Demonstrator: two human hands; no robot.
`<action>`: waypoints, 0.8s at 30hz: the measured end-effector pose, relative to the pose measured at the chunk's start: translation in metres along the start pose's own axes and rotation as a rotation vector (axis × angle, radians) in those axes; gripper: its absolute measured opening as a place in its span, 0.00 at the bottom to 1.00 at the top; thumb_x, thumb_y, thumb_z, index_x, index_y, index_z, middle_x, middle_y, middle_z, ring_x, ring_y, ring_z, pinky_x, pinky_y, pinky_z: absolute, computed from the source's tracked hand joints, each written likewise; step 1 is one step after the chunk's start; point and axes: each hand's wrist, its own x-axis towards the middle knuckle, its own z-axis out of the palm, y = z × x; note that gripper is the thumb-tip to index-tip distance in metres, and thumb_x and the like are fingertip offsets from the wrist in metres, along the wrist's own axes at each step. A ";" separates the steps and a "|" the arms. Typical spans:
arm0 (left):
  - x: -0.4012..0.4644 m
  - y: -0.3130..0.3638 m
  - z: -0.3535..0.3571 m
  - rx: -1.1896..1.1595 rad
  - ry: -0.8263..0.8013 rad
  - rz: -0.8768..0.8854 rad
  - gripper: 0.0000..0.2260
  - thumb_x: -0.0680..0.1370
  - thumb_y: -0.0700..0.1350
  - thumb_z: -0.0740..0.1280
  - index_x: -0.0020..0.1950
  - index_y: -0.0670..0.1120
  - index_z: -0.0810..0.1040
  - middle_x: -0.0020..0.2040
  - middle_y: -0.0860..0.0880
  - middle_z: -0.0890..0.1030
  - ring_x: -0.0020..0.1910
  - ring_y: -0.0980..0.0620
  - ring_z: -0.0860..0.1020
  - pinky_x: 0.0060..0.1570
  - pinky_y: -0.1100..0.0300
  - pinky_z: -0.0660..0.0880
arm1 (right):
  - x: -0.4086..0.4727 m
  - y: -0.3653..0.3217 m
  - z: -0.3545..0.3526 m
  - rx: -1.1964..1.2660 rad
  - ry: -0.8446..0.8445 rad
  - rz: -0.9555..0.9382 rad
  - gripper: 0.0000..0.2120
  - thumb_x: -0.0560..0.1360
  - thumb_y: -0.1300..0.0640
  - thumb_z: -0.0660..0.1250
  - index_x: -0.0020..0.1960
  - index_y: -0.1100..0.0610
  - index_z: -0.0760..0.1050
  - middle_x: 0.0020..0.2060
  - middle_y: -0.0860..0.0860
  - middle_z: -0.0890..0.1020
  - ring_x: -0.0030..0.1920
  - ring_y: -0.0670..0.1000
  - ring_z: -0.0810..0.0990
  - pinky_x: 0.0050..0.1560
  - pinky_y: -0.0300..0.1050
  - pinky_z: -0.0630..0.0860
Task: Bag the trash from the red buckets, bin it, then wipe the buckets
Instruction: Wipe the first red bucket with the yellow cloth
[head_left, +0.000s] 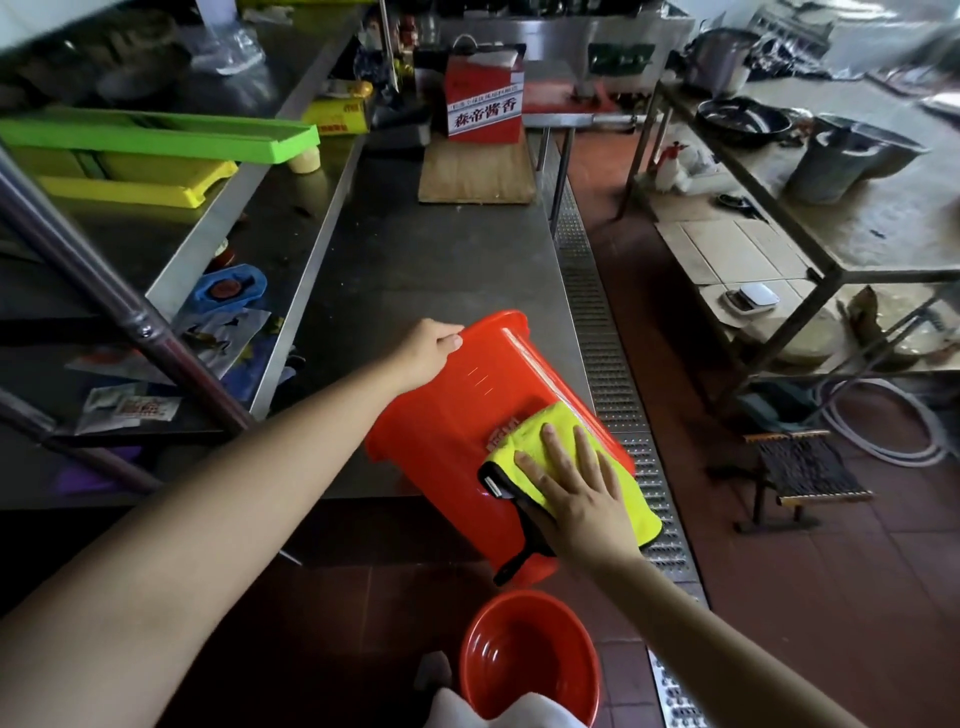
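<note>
1. Your left hand grips the rim of the tilted red bucket, which leans on the worktop's near right corner, mouth away from you.
2. Your right hand presses the yellow cloth flat on the bucket's wall, fingers spread straight.
3. The bucket's long axis runs toward you; unwiped glossy wall lies up-left of your fingertips.
4. A second red bucket stands upright on the floor below.

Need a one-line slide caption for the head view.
Left hand grips the rim of a tilted red bucket while the right hand presses a yellow cloth against its side.
</note>
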 end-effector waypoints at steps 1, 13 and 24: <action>-0.001 -0.006 -0.002 -0.026 -0.015 -0.002 0.17 0.83 0.45 0.61 0.71 0.44 0.72 0.69 0.45 0.75 0.68 0.48 0.73 0.60 0.64 0.66 | 0.011 -0.005 -0.002 0.003 -0.006 -0.004 0.28 0.80 0.31 0.47 0.79 0.34 0.52 0.82 0.46 0.47 0.81 0.60 0.41 0.74 0.66 0.58; -0.015 -0.035 -0.008 -0.176 -0.081 -0.054 0.17 0.82 0.42 0.61 0.72 0.48 0.72 0.67 0.52 0.76 0.66 0.55 0.72 0.64 0.62 0.66 | 0.120 -0.053 -0.029 0.068 -0.040 -0.057 0.32 0.77 0.28 0.41 0.79 0.34 0.48 0.81 0.44 0.42 0.80 0.56 0.37 0.78 0.63 0.49; -0.015 -0.019 0.008 -0.169 0.042 0.013 0.16 0.84 0.44 0.58 0.71 0.51 0.74 0.67 0.52 0.76 0.66 0.53 0.73 0.62 0.61 0.69 | -0.026 0.023 0.015 0.069 0.119 -0.101 0.28 0.82 0.36 0.55 0.80 0.40 0.55 0.81 0.51 0.52 0.80 0.62 0.48 0.69 0.67 0.66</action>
